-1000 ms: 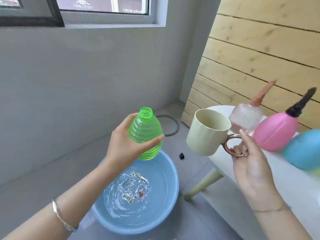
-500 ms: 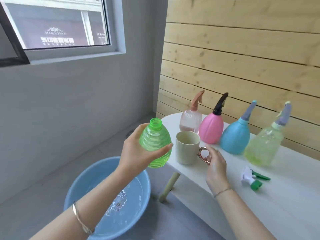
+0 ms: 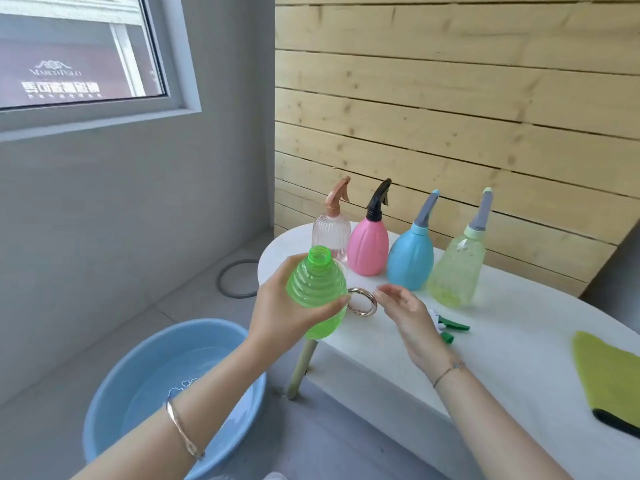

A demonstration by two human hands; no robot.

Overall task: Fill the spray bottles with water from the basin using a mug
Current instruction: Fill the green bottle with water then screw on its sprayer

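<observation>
Release is the news: your right hand (image 3: 401, 303), which gripped the mug (image 3: 362, 301) by its ring handle half a second ago, now hovers just beside it, fingers loose and spread, holding nothing. The mug stands on the table (image 3: 502, 358), mostly hidden. Pouring looks done for this bottle, so the spray head (image 3: 450, 328) is probably next. Your left hand (image 3: 277, 306) wraps the green bottle (image 3: 317, 292) over the table's end, its long axis near upright, open neck up, leaning slightly left.
</observation>
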